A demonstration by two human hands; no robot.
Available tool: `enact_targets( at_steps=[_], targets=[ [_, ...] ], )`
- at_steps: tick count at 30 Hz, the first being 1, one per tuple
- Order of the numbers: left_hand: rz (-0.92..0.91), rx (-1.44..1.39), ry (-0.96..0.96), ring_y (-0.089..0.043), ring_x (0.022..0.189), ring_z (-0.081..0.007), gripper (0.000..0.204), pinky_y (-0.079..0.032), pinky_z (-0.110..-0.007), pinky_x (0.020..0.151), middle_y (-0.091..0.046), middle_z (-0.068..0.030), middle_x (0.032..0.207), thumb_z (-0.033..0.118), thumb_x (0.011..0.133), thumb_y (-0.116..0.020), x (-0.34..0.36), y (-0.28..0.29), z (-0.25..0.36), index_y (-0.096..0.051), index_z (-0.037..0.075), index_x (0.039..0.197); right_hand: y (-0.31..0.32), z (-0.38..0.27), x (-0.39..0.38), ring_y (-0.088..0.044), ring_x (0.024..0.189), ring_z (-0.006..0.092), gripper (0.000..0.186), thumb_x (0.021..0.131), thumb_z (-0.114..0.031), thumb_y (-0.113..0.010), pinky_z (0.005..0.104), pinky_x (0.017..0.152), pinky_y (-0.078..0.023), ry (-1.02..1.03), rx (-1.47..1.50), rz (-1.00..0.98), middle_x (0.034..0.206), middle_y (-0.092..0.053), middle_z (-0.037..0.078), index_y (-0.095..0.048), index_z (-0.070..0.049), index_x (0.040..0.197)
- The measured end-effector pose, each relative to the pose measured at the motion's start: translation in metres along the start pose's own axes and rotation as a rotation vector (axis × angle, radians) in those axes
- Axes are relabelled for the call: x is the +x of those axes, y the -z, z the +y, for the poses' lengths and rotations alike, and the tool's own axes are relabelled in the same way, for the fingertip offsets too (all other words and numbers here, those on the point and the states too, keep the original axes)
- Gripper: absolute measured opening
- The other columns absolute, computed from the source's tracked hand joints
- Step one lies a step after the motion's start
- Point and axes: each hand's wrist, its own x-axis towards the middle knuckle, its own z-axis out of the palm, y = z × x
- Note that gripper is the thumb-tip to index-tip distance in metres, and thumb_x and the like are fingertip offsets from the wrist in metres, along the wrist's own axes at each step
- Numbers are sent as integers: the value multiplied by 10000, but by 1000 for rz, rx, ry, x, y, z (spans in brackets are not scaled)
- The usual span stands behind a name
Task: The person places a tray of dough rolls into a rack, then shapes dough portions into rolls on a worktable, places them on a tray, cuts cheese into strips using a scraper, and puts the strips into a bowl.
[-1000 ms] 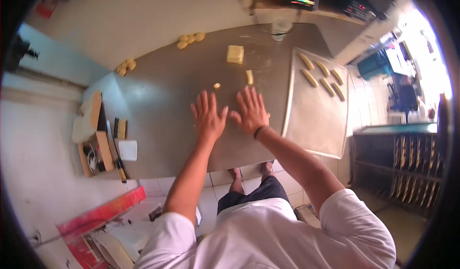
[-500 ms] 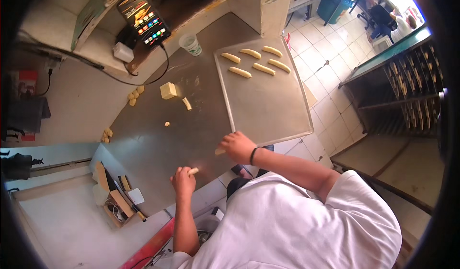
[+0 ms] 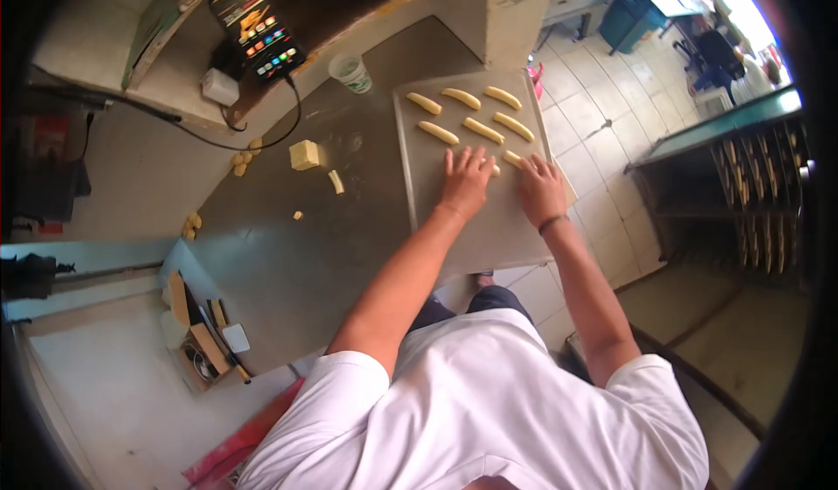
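Two dough rolls lay on the metal tray (image 3: 476, 228), both pale yellow, slender and smooth. The left roll (image 3: 495, 171) was mostly covered by the left hand (image 3: 465, 183), with only a rounded end showing beside the fingers. The right roll (image 3: 512, 158), slightly farther up the tray, slanted from upper left to lower right, its lower end hidden at the right hand (image 3: 541, 191).

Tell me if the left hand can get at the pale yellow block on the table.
Likely yes: nothing tall stands between the left hand and the block, just the edge of the tray and a short yellow strip near the block.
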Motion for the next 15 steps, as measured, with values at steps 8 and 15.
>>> enact_targets(
  at_steps=[8, 15],
  targets=[
    [10, -212, 371, -626, 1199, -311, 361, -405, -535, 1125, -658, -137, 1300, -5, 871, -619, -153, 111, -24, -708, 29, 1219, 17, -76, -71, -654, 1096, 361, 269, 911, -15, -661, 445, 975, -518, -62, 265, -292, 1161, -696, 162, -726, -68, 1166],
    [44, -290, 663, -645, 1150, -320, 286, -511, -429, 1016, -682, -121, 1262, 7, 903, -649, -304, 217, -82, -720, 44, 1177, -48, -199, -25, -667, 1056, 356, 230, 911, -20, -658, 444, 937, -541, 212, 324, -657, 1077, -714, 155, -730, -45, 1129]
  ],
)
